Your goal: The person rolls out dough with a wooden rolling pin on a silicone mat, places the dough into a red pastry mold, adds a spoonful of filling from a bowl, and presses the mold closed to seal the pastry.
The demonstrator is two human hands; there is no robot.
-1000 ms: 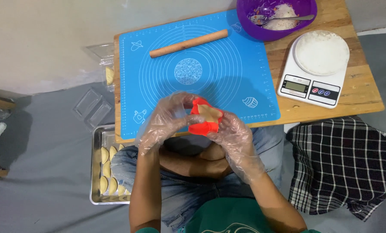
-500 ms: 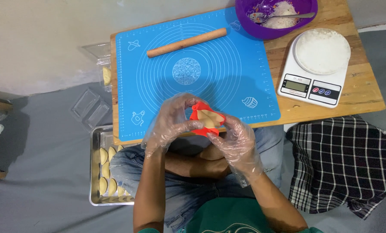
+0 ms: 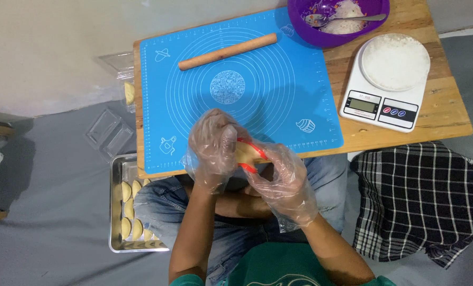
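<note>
Over the near edge of the blue silicone mat (image 3: 278,106), the gloved left hand (image 3: 213,148) and right hand (image 3: 283,182) are clamping a red dumpling press (image 3: 251,155) shut on pale dough. Left of the knees, a steel tray (image 3: 115,212) is holding finished dumplings on the grey floor, while the wooden board (image 3: 437,114) is carrying a rolling pin (image 3: 227,52), purple bowl (image 3: 336,18) and kitchen scale (image 3: 387,82). Most of the mat is lying bare.
</note>
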